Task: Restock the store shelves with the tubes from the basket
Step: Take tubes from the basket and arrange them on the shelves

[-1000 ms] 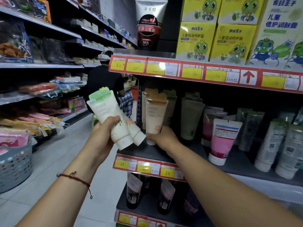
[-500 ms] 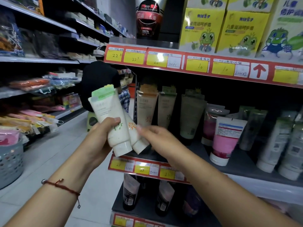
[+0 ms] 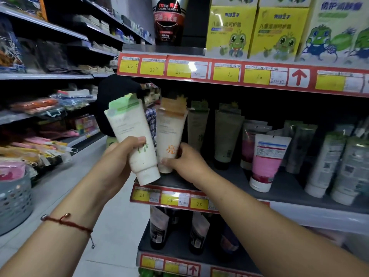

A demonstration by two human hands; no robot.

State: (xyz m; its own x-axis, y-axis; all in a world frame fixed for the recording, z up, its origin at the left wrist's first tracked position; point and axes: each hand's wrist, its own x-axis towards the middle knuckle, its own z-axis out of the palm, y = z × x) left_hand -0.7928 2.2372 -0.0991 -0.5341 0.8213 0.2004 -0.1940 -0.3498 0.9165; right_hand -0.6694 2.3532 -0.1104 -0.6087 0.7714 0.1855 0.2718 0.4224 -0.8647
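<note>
My left hand [image 3: 119, 162] grips a white tube with a green top [image 3: 131, 126], cap down, in front of the shelf's left end. Beside it, my right hand [image 3: 187, 162] holds a white tube with an orange top [image 3: 169, 130] upright, its cap just over the front left corner of the middle shelf [image 3: 279, 188]. The two tubes touch side by side. Behind the orange tube stand similar tubes with pale and green tops [image 3: 197, 128]. The grey basket [image 3: 16, 202] sits on the floor at the far left.
Pink, green and grey tubes [image 3: 267, 156] fill the shelf to the right. Yellow boxes [image 3: 229, 31] and a black tube [image 3: 169, 21] stand on the shelf above, dark tubes below. A person in black [image 3: 117, 100] stands in the aisle beyond the tubes.
My left hand held two tubes before. My right hand let go of a tube on the shelf, reached over and took the orange-topped one. It now holds that tube upright at the shelf edge.
</note>
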